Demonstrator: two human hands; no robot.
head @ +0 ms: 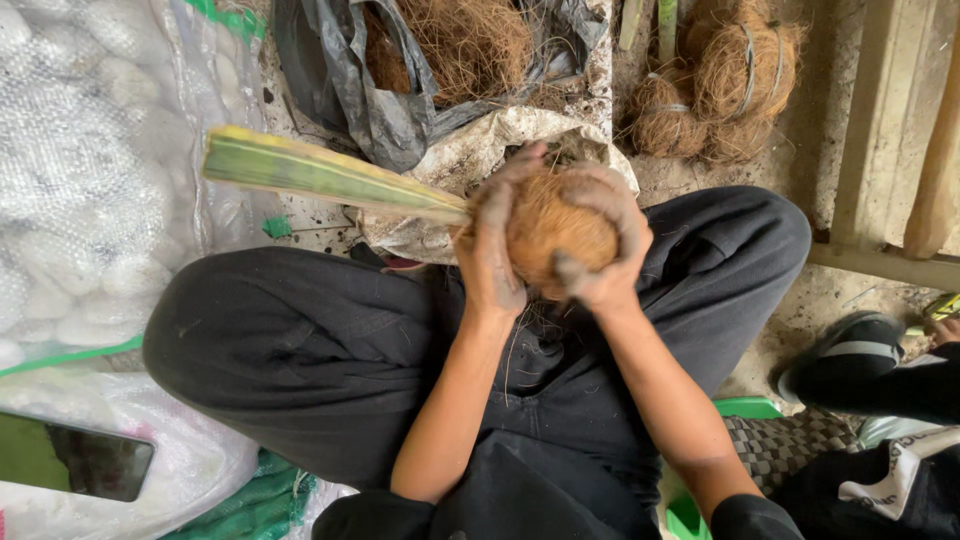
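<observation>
Black-trousered knees (300, 350) fill the near view. Above them, the left hand (490, 250) and right hand (605, 245) wrap soiled fingers tightly around a brown fibre ball (555, 235), touching a green leaf stalk (320, 172) pointing left.

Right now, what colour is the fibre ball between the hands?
Orange-brown fibre ball, best seen in the head view.

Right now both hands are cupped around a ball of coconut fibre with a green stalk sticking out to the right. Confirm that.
Not quite: the green stalk sticks out to the left, not the right. The head view shows it running from the ball of coconut fibre toward the plastic sacks. The rest holds: the left hand and the right hand are both cupped around the ball.
</observation>
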